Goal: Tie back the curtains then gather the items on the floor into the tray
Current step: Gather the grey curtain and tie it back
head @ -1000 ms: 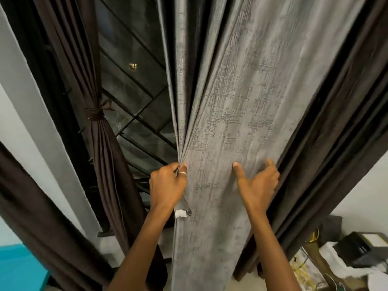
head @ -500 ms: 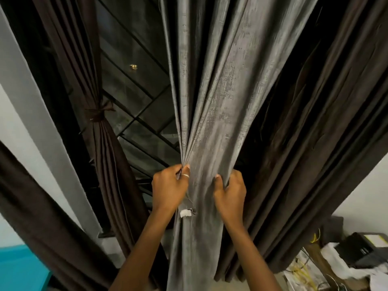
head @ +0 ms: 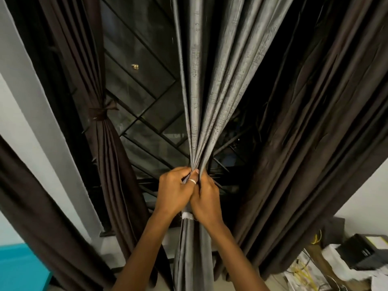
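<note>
Words to read: none that can be made out.
White tag (head: 187, 215): a small tag on the grey curtain (head: 210, 80), a bit below the middle of the frame. No letters can be seen on it.
Black box (head: 365, 252): lower right of the frame. It has a pale patch on top at the right edge, too blurry to read.
Papers (head: 332, 252): lower right of the frame, beside the black box. Any print on them is too small and blurry to read.
Numbers, brands, signs: none can be read.
</note>
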The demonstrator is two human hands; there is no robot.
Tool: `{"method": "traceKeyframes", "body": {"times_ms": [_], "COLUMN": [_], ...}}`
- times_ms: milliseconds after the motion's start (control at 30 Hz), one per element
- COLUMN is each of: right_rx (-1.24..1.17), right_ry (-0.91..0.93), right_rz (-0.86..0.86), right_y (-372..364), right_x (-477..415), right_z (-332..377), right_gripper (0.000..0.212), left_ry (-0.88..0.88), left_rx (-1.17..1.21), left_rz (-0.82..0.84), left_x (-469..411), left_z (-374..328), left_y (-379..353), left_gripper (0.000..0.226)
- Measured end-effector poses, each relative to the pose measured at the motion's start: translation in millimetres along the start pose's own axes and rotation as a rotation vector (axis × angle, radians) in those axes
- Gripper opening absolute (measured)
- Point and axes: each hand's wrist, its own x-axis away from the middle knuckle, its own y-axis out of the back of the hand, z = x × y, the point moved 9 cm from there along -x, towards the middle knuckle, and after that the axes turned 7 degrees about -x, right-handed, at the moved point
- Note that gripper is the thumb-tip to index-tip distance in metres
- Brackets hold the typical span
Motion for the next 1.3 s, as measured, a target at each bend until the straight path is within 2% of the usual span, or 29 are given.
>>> {"method": "traceKeyframes", "body": {"times_ms": [200, 233, 300, 367, 467, 567, 667, 767, 833, 933, 1000, 1033, 1100, 1167, 1233, 1300], "right_rx": [-0.043, -0.044, -0.027, -0.016, 0.022, 0.015, -0.022, -0.036, -0.131, -0.223, -0.285, -0.357, -0.51, -0.57, -0.612, -0.659], "right_ry": [-0.011, -0.008, 0.019, 0.019, -0.022, -0.002, 0.022, 0.056, 0.025, -0.059, -0.132, -0.158, -0.199, -0.231, -0.257, -0.306], "right_rz": [0.084, 0.103, 0.143, 0.181, 0.198, 0.216, 0.213, 0.243, 0.279, 0.153, 0.052, 0.058, 0.17, 0.331, 0.496, 0.591], "right_y": [-0.9, -1.8, -4.9, -11.8, -18.2, -23.1, -22.7, -20.6, -17.8, 6.4, 30.7, 39.4, 49.7, 50.8, 43.2, 36.2], "right_x": [-0.7, -0.6, 0.2, 0.6, 0.6, -0.2, -0.8, 1.9, 1.7, -12.0, -26.8, -35.5, -53.6, -69.1, -75.6, -76.1], "right_z": [2.9, 3.5, 8.4, 8.0, -1.5, -2.0, 5.9, 16.6, 14.7, -7.2, -22.2, -26.8, -27.4, -23.1, -18.4, -15.6], "right_gripper": [0.043, 0.043, 0.045, 0.061, 0.078, 0.074, 0.085, 0.092, 0.09, 0.08, 0.082, 0.084, 0.091, 0.093, 0.075, 0.06], "left_ry": [0.045, 0.071, 0.134, 0.184, 0.209, 0.214, 0.194, 0.161, 0.149, 0.125, 0.093, 0.077, 0.058, 0.046, 0.042, 0.052], "left_rx": [0.042, 0.052, 0.039, -0.029, -0.118, -0.131, -0.121, -0.087, -0.049, -0.027, -0.014, -0.004, 0.012, 0.057, 0.105, 0.142], "left_rz": [0.079, 0.095, 0.117, 0.119, 0.068, 0.017, -0.001, 0.016, 0.051, 0.113, 0.159, 0.181, 0.227, 0.275, 0.323, 0.358], "left_x": [1.2, 1.2, 0.5, -2.4, -7.5, -9.4, -10.3, -11.3, -12.9, -15.0, -14.2, -12.8, -9.8, -7.3, -5.4, -3.4], "left_z": [3.1, 4.7, 6.8, 9.3, 8.6, 8.1, 5.1, 4.8, 8.1, 9.0, 7.7, 6.4, 5.9, 7.2, 7.3, 6.0], "left_y": [-7.2, -9.4, -12.6, -15.7, -14.8, -11.0, -8.1, -7.8, -7.8, -3.6, -0.4, 0.7, 2.2, 1.7, 1.6, 3.4], "left_gripper": [0.024, 0.028, 0.054, 0.069, 0.055, 0.043, 0.037, 0.031, 0.026, 0.018, 0.016, 0.016, 0.021, 0.015, 0.019, 0.025]}}
